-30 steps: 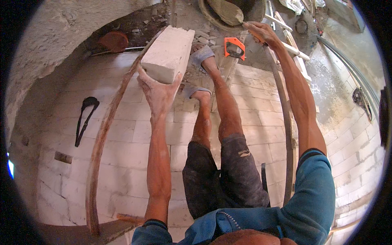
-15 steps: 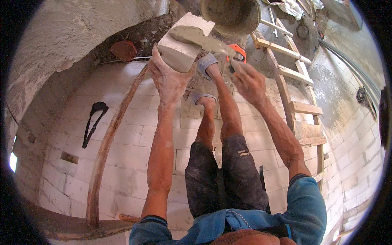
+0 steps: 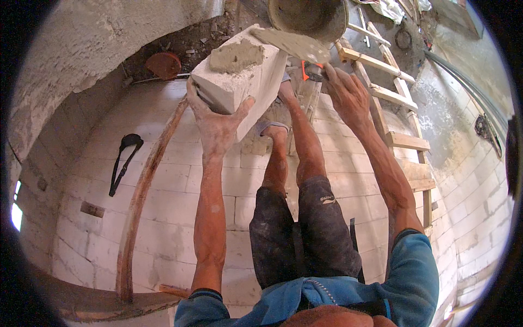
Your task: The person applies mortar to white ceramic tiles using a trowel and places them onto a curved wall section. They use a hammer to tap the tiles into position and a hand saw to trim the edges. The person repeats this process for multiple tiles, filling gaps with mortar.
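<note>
View looking straight down from a person's head at their own arms and legs, standing inside a round pit lined with white blocks. In the upper middle of the frame, the left hand (image 3: 218, 122) is raised with its fingers spread and wrapped under a pale grey rectangular building block (image 3: 242, 82), gripping it from below. A lump of wet grey mortar (image 3: 235, 54) sits on the block's top face. To the right of it, the right hand (image 3: 346, 92) is closed around the orange handle of a flat metal trowel (image 3: 289, 43), whose blade lies across the block's far edge. Just above the trowel, at the top edge, is a round grey mortar bucket (image 3: 308, 16). A wooden ladder (image 3: 400, 139) runs down the upper right side, next to the right forearm. On the left, a long curved wooden strip (image 3: 144, 191) leans along the white block wall (image 3: 180, 240), with a black strap (image 3: 122, 161) lying to its left. A round reddish bowl (image 3: 163, 64) sits in the upper left.
</note>
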Motion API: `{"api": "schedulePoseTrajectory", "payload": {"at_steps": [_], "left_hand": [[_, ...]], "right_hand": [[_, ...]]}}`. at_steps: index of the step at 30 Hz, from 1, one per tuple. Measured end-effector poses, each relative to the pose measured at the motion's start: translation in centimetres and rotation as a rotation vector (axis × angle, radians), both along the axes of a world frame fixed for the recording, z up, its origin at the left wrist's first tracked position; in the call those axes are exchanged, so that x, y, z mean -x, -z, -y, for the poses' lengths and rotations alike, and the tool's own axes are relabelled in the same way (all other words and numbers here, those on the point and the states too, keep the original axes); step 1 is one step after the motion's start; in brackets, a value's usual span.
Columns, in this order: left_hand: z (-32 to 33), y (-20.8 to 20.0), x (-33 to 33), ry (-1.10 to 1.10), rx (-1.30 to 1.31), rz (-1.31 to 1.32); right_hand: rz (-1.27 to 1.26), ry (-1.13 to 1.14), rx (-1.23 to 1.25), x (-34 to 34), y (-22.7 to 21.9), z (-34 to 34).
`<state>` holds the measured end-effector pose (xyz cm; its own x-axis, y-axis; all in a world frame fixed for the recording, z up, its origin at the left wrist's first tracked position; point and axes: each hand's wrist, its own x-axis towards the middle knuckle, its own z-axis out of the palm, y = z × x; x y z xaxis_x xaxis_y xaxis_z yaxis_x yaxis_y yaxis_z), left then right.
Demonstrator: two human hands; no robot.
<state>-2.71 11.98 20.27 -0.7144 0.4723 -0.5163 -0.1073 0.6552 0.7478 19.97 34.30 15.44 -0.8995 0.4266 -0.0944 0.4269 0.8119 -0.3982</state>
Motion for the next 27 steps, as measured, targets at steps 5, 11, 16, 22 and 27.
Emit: {"api": "schedulePoseTrajectory", "payload": {"at_steps": [5, 11, 16, 22, 27], "left_hand": [[1.0, 0.1, -0.2, -0.040, 0.093, -0.008], [1.3, -0.2, -0.1, 0.087, 0.264, -0.161], [1.2, 0.9, 0.4, 0.164, 0.293, -0.220], [1.9, 1.9, -0.8, 0.070, 0.278, -0.153], [2.1, 1.9, -1.3, 0.073, 0.358, -0.179]], "right_hand": [[0.028, -0.091, -0.064, -4.6, 0.1, -3.8], [0.377, 0.311, 0.228, -0.6, 7.2, -8.5], [0.430, 0.253, 0.002, 6.5, 16.9, -11.0], [-0.079, 0.047, 0.110, 3.8, 23.4, -7.5], [0.436, 0.431, 0.773, 3.0, 21.1, -9.7]]}}
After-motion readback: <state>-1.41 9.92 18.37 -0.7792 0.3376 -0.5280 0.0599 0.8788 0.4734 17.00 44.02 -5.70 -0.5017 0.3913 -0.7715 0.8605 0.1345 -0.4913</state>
